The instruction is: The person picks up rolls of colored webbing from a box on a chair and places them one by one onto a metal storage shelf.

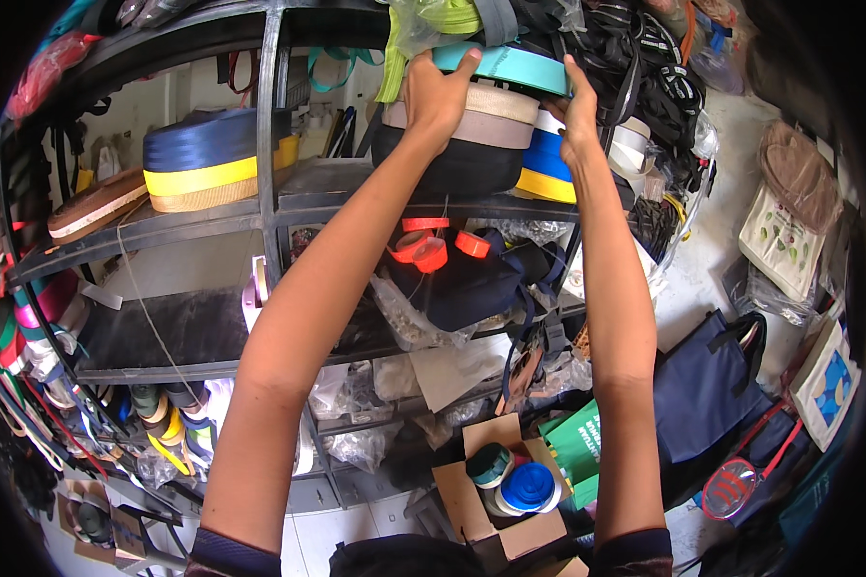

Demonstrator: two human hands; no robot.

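Note:
Up on the shelf, a flat teal roll of webbing [510, 67] lies on top of a stack of rolls, between my two hands. My left hand [437, 98] grips its left side, with the thumb along the upper edge. At the roll's right end, my right hand [579, 111] holds it, thumb up and the other fingers lower down. Directly beneath are a beige roll [502, 102], a grey-mauve roll [496, 129] and a black roll [471, 165]. Close to my right hand stand a blue roll [543, 154] and a yellow roll [547, 186].
Lime-green material [443, 24] and black straps [635, 58] crowd the space above and to the right. A metal upright [270, 125] divides the shelf. Small orange rolls [431, 254] lie one level down. An open cardboard box [462, 505] with rolls stands below, beside a navy bag [707, 385].

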